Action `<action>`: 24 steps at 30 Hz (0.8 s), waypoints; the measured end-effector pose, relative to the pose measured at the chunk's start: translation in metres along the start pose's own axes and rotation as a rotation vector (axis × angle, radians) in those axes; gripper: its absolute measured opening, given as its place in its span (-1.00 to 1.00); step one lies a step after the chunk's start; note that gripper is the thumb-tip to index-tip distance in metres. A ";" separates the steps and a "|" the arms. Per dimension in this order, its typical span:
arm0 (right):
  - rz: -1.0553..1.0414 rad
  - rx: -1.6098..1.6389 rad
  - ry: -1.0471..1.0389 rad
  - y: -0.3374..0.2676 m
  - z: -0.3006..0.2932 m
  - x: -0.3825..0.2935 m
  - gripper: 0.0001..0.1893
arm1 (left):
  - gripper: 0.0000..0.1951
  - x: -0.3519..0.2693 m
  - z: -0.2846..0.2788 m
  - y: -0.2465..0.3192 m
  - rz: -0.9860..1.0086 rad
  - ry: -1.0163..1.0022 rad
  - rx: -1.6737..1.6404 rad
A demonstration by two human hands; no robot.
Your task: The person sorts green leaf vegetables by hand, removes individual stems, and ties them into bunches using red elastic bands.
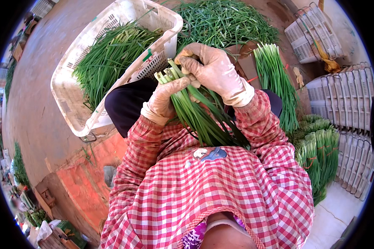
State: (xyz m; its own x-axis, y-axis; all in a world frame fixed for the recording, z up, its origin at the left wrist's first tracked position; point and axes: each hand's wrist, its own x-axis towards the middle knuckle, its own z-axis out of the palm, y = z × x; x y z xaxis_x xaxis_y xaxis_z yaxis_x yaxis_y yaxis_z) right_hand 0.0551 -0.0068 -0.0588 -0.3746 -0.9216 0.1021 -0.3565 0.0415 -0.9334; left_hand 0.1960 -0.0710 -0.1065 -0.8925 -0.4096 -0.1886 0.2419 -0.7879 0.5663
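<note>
My left hand (163,100), in a pale, soiled glove, is closed around a small bunch of green garlic chives (196,116) just below the cut, pale stem ends. The leaves hang down over the checked apron. My right hand (208,67), gloved too, is at the upper stems beside the left thumb, its thumb and fingers bent together on a stalk at the bunch's edge. Ahead on the left, a white plastic crate (64,90) holds a heap of loose chives (112,59). To the right lies a neat chive bundle (275,84) with its pale ends upward.
A large pile of loose leaves (221,23) lies on the floor beyond my hands. Tied bundles (321,152) stand at the right, beside stacked white crates (342,96). More crates (314,34) are at the upper right. An orange-red sheet (87,174) covers floor on the left.
</note>
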 end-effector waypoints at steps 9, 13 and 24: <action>-0.460 -0.405 0.605 -0.004 -0.078 0.071 -0.65 | -0.68 -0.005 -0.021 -0.008 0.029 -0.125 0.033; -0.147 -0.516 -0.120 0.014 -0.066 0.033 -0.11 | -0.62 -0.007 -0.017 -0.006 0.094 -0.026 0.036; -0.220 -0.806 0.153 0.049 -0.112 0.021 -0.57 | -0.35 0.004 -0.038 -0.010 0.112 -0.296 -0.034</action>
State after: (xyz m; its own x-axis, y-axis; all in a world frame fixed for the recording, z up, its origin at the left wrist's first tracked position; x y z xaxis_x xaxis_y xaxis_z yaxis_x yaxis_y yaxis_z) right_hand -0.0657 0.0191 -0.0643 -0.3162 -0.8810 0.3518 -0.9138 0.1831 -0.3626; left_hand 0.2047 -0.0820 -0.1431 -0.9303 -0.3472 0.1185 0.3535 -0.7621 0.5424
